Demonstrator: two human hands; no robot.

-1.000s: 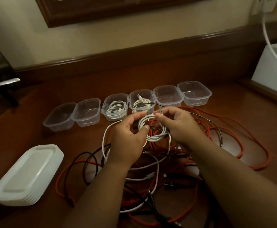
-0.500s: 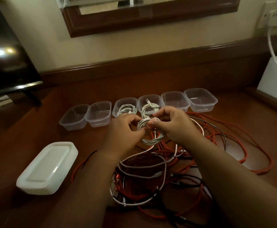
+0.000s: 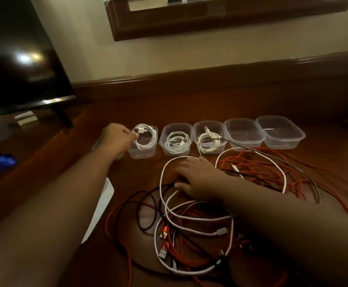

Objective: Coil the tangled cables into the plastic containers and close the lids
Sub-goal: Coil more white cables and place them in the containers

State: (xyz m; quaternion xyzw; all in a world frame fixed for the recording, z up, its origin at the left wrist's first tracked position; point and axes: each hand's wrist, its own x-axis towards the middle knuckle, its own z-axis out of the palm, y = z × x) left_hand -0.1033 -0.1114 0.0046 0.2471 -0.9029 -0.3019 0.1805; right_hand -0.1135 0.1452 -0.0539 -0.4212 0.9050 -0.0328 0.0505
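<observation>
My left hand (image 3: 117,136) holds a coiled white cable (image 3: 145,137) at the rim of a clear plastic container (image 3: 142,153), the coil sitting half inside it. To the right, two containers (image 3: 176,129) (image 3: 209,126) each hold a white coil, and two more (image 3: 244,129) (image 3: 280,131) hold nothing. My right hand (image 3: 193,177) rests with spread fingers on the table, touching a loose white cable (image 3: 164,177) of the tangled pile of red, white and black cables (image 3: 189,230). Another container is hidden behind my left hand.
A stack of white lids (image 3: 100,210) lies under my left forearm. A dark TV screen (image 3: 20,59) on a stand is at the back left. A wooden backboard (image 3: 210,79) runs behind the containers. Red cable loops (image 3: 272,172) spread to the right.
My left hand carried the white coil away from the middle to the container on the left. My right hand let go of it and dropped onto the cable pile.
</observation>
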